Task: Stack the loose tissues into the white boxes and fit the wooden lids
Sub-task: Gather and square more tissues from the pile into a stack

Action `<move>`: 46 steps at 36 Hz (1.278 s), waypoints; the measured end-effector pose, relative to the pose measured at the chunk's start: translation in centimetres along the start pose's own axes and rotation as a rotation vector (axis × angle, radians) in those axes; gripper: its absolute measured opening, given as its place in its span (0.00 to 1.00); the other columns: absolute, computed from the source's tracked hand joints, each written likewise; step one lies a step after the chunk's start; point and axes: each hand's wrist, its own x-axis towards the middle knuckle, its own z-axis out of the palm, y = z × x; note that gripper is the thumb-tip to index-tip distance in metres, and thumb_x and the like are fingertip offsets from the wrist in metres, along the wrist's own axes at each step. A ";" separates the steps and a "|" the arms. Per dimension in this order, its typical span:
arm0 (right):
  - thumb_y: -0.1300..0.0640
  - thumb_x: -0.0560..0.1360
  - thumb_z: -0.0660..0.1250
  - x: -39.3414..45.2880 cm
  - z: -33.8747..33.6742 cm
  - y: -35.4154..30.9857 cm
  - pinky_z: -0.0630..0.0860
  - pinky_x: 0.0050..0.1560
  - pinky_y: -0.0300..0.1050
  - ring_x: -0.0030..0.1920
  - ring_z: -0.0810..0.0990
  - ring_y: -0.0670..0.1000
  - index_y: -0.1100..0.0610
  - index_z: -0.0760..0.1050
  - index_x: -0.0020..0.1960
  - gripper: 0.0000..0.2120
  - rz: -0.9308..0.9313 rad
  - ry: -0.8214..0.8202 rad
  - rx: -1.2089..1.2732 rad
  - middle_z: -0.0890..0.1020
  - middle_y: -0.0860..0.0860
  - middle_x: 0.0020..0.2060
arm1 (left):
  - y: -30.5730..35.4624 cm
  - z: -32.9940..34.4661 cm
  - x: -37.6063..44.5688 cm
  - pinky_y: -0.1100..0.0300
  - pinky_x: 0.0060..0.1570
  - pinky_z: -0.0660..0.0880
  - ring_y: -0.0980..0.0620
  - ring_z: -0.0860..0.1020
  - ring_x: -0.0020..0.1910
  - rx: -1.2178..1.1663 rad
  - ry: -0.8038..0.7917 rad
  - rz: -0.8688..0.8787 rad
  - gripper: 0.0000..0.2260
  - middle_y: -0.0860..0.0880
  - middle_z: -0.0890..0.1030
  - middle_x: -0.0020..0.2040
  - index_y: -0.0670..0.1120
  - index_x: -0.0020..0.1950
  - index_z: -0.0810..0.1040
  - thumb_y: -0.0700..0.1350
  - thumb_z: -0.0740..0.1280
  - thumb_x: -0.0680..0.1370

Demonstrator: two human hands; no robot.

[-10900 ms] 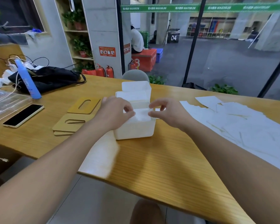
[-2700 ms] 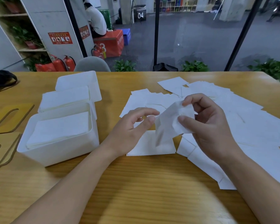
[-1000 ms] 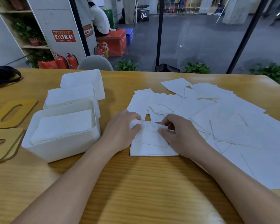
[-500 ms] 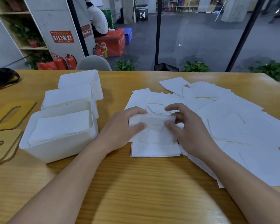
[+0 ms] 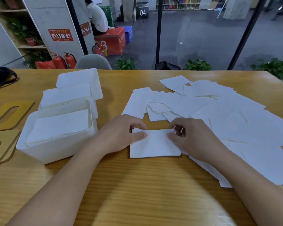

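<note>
Pinching a folded tissue (image 5: 154,142) at its two far corners, we hold it flat on the bench (image 5: 137,185) just in front of us: our left hand (image 5: 121,132) grips the left corner between thumb and curled fingers, our right hand (image 5: 193,136) grips the right one. Its long axis runs left to right. The nearest white box (image 5: 55,144), already holding tissues, sits just left of our left hand, so that hand is closer for the carry. Loose tissues (image 5: 227,111) spread to the right; wooden lids (image 5: 5,128) lie at far left.
</note>
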 end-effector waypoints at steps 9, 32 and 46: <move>0.49 0.79 0.76 -0.1 0.1 -0.3 0.70 0.43 0.37 0.45 0.78 0.43 0.45 0.83 0.49 0.02 -0.034 -0.006 -0.068 0.79 0.42 0.47 | -0.3 1.4 1.0 0.58 0.63 0.76 0.62 0.74 0.63 0.043 0.185 -0.008 0.13 0.64 0.78 0.60 0.58 0.67 0.82 0.56 0.73 0.83; 0.35 0.82 0.69 0.5 0.0 -0.1 0.75 0.49 0.40 0.49 0.83 0.44 0.40 0.73 0.73 0.22 0.017 0.147 0.278 0.86 0.39 0.50 | 0.4 0.9 0.6 0.50 0.42 0.83 0.61 0.86 0.42 -0.167 0.350 0.053 0.08 0.60 0.86 0.42 0.59 0.54 0.84 0.52 0.66 0.88; 0.43 0.83 0.73 0.9 -1.2 -0.4 0.80 0.38 0.44 0.41 0.87 0.55 0.54 0.80 0.65 0.17 0.312 0.121 0.868 0.90 0.56 0.49 | 2.1 0.9 -0.3 0.42 0.56 0.85 0.50 0.87 0.58 -0.521 0.277 0.142 0.09 0.57 0.89 0.56 0.53 0.47 0.90 0.51 0.74 0.85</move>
